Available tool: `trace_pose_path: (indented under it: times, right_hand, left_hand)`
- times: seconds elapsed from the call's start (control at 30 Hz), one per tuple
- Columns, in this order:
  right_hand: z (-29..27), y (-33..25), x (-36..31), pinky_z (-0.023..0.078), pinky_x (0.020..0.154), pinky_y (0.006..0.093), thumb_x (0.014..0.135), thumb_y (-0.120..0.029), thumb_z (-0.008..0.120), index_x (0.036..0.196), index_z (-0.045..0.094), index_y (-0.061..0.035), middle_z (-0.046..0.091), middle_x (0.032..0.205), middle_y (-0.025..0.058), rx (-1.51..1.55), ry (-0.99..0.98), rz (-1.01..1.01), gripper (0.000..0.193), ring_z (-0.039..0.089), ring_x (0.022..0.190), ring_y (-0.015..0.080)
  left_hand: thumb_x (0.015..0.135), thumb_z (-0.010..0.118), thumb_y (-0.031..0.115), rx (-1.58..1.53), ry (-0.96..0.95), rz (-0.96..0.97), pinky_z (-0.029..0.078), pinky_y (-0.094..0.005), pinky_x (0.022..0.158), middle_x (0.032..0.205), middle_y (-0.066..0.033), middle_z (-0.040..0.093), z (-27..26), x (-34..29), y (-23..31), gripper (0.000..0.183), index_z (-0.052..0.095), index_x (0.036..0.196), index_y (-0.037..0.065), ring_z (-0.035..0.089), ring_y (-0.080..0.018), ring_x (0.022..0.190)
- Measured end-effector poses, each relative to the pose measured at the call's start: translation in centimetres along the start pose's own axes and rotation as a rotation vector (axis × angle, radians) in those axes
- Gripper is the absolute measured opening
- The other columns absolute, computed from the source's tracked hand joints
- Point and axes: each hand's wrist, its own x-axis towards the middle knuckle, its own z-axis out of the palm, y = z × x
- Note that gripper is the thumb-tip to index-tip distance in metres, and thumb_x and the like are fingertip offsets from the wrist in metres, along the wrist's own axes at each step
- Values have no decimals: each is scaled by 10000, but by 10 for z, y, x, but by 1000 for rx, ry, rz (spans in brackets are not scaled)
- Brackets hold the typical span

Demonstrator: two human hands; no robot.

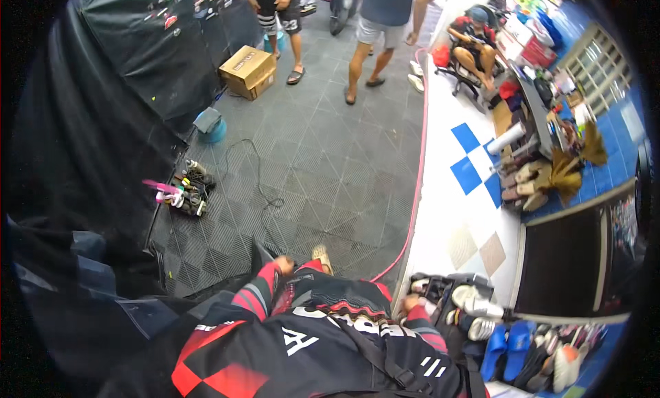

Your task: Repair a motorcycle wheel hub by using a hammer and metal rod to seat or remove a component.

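Observation:
My left hand [284, 264] is low in front of me, with its fingers curled. Right beside it is a dark, flat-looking piece [261, 255], and I cannot make out whether the hand grips it. Over by the shoes on the right, my right hand [410, 303] hangs at my side, small and blurred, its fingers hard to see. Both forearms wear striped red, grey and black sleeves. One foot in a beige clog [321, 258] stands on the grey tiled floor [323, 164] ahead of me.
Shoes and blue slippers [507, 350] crowd the lower right. A pink hose [421, 171] runs along the floor edge. On the left are a black curtain [82, 150], a tool caddy [185, 192], a cable [260, 178], a blue bucket [214, 131] and a cardboard box [247, 67]. Several people are farther off.

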Motion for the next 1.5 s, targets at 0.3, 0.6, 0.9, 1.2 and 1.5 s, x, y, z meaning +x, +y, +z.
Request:
trace_pose_path:
  times: [0.3,0.6,0.9,1.2,1.5]
  right_hand:
    - [184,-213,126,499,525,366,844,-272,605,903,667,-37,666,748,117,-960,236,91,250,641,604,231]
    - [164,-480,320,505,536,353,860,-246,559,820,676,4,663,672,110,-1264,253,27,279,634,572,212]
    - [339,-713,488,515,771,396,846,-340,550,1017,651,-23,686,892,159,-1473,183,-406,373,666,849,306]
    - [450,-719,540,491,850,401,854,-378,550,1082,645,-75,679,984,157,-1682,-101,-133,390,639,950,316]
    - [449,-806,593,530,614,330,872,-304,561,1025,659,-42,684,787,88,-1235,299,30,319,657,664,190]
  left_hand:
    - [911,488,128,-850,670,99,512,-306,688,841,-98,656,-316,91,36,255,582,1093,-24,634,-180,750]
    - [657,685,418,376,-78,-255,531,-395,657,800,-83,687,-185,106,-51,315,715,787,133,671,-248,734]
    - [780,548,211,-897,345,-621,539,-385,661,833,-85,695,-177,173,5,185,681,845,99,681,-221,783]
    - [790,539,84,-980,311,-401,540,-373,598,761,-81,684,-388,289,-87,138,634,888,65,669,-202,695]
    - [912,524,172,-1400,921,-504,433,-292,436,734,-5,619,-703,356,-269,93,598,938,122,608,-145,571]
